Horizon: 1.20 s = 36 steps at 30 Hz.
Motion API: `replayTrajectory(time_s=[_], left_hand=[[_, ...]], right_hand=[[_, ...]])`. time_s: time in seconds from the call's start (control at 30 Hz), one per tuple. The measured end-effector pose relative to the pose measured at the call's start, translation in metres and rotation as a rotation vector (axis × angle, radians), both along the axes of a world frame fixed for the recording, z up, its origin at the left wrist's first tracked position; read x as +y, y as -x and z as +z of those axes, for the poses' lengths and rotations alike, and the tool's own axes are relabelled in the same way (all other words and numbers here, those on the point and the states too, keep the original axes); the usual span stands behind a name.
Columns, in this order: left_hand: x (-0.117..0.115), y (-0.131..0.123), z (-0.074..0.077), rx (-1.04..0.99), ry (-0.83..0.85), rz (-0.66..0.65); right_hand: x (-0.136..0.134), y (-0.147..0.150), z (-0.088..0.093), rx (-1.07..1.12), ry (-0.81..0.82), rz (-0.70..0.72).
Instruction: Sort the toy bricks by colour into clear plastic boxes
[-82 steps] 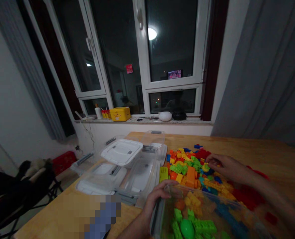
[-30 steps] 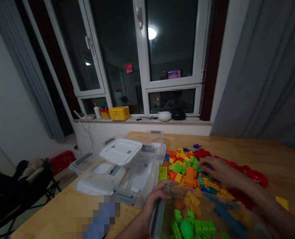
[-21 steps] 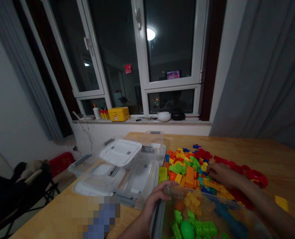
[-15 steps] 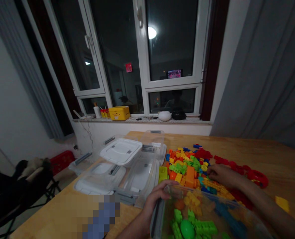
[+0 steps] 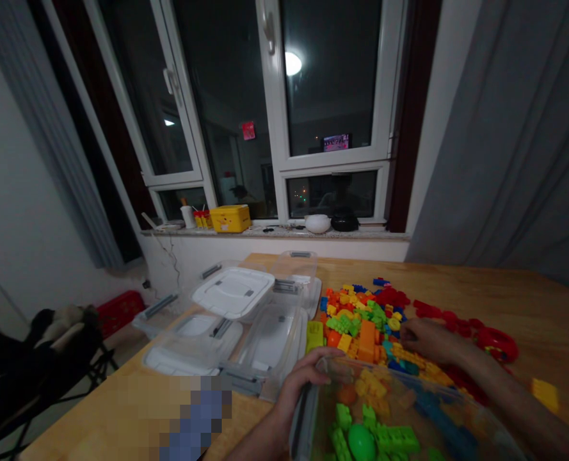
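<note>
My left hand point(image 5: 307, 382) grips the near rim of a clear plastic storage box point(image 5: 384, 410). The box holds green, orange, yellow and blue toy building bricks and a green egg-shaped piece point(image 5: 361, 443). My right hand point(image 5: 432, 340) rests on the right side of a heap of colourful plastic bricks point(image 5: 361, 326), its fingers curled together. Whether those fingers hold a brick is hidden. Red curved brick pieces point(image 5: 461, 325) lie just beyond that hand, and a loose yellow brick point(image 5: 545, 395) lies near my right forearm.
Several clear plastic boxes and a white-topped lid point(image 5: 233, 293) stand left of the heap on the wooden table point(image 5: 519, 294). A window sill behind holds a yellow case point(image 5: 230, 218) and a white bowl point(image 5: 317, 223). A black folding chair point(image 5: 39, 371) stands at the left.
My right hand has shifted slightly nearer to me across the heap. The view has settled a little, and my left hand stays on the box rim.
</note>
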State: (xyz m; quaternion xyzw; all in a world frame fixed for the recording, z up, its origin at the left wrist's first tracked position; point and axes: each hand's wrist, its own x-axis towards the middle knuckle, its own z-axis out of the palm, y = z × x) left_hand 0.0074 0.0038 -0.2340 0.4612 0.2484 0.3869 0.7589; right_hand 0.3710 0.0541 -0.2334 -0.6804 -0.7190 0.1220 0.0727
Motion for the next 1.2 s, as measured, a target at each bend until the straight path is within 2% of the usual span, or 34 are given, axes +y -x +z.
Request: replayTrajectory(time_s=[0.13, 0.27, 0.43, 0.63, 0.73, 0.9, 1.03, 1.2], left_hand=[[-0.002, 0.000, 0.004, 0.009, -0.028, 0.000], [-0.002, 0.000, 0.002, 0.036, -0.039, 0.029], [0.001, 0.002, -0.003, 0.032, -0.062, 0.009], [0.000, 0.001, 0.002, 0.011, -0.073, -0.016], [-0.001, 0.000, 0.003, 0.007, -0.061, -0.001], [0.000, 0.002, 0.000, -0.023, -0.074, -0.029], [0.000, 0.002, 0.002, -0.053, -0.053, -0.072], [-0.001, 0.000, 0.003, -0.067, -0.038, -0.051]], right_hand=[[-0.005, 0.003, 0.006, -0.078, -0.023, -0.042], [-0.006, 0.006, 0.009, -0.115, -0.010, -0.046], [-0.006, 0.006, 0.011, -0.072, -0.009, -0.050], [-0.007, 0.005, 0.023, 0.017, -0.090, -0.011], [-0.007, 0.008, 0.037, 0.089, -0.155, 0.051], [-0.021, 0.022, 0.072, 0.177, -0.252, 0.096], [-0.049, 0.042, 0.098, 0.276, -0.315, 0.142], [-0.088, 0.071, 0.124, 0.343, -0.309, 0.206]])
